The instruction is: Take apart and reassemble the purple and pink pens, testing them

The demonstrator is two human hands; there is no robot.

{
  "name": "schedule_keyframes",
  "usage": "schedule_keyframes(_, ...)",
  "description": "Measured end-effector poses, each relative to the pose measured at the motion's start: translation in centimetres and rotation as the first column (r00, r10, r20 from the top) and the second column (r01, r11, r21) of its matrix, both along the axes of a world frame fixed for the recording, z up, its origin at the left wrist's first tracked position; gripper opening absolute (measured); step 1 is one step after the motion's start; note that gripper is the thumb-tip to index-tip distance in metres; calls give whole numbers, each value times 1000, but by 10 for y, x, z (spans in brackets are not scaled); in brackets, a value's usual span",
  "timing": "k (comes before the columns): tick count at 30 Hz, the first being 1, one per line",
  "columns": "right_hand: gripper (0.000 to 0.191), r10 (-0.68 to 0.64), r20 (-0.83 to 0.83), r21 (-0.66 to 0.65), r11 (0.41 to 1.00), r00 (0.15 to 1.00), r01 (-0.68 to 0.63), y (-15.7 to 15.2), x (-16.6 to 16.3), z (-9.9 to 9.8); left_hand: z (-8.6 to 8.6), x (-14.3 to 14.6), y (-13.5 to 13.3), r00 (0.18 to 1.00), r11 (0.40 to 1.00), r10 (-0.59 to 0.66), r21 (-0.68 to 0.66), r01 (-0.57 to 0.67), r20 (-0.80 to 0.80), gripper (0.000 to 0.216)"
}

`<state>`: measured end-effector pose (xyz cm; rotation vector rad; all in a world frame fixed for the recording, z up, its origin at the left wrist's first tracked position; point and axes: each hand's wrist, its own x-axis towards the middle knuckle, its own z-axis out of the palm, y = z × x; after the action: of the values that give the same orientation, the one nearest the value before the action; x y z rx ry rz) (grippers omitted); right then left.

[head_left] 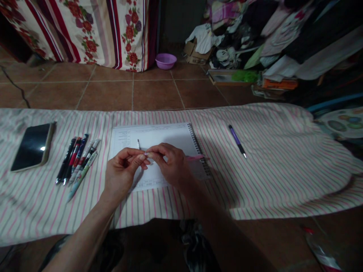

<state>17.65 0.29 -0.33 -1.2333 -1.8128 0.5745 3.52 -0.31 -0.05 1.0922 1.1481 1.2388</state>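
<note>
Over a spiral notebook (167, 134) my left hand (121, 166) and my right hand (170, 162) meet, fingertips pinched together. Between them is a small pale pinkish piece (146, 154), too small to name. Just beyond the left fingers, a thin white piece with a dark tip (138, 143) shows on the page, its lower end hidden. A pink pen-like barrel (195, 157) lies across the notebook's spiral edge, partly covered by my right hand. To the right rests a purple and black pen (237, 140) on the striped cloth.
Several pens (78, 160) lie in a bunch on the left, near a phone (32, 145). Striped cloth (272, 162) covers the low surface. On the tiled floor beyond are a purple basin (166, 61) and piled clothes; a bottle (321, 249) lies at lower right.
</note>
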Motion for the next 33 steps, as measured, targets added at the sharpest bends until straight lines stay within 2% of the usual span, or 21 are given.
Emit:
schedule_keyframes(6,10,3,-9,-22,1000,1000,-3,-1,0,2,3,-2,-1,998,999,-41,26,42,-46,8)
schedule_keyframes(13,12,1,41,44,999,999,-3,0,-1,1,3,-1,-2,998,1000,-6,22,7,-62,9)
schedule_keyframes(23,14,27,75,-8,1000,997,-27,0,2,0,2,-3,0,996,998,-59,3,60,-67,12)
schedule_keyframes(33,16,-21,82,-11,1000,996,22,-2,-2,-1,-1,-2,1,996,999,-39,24,41,-79,11)
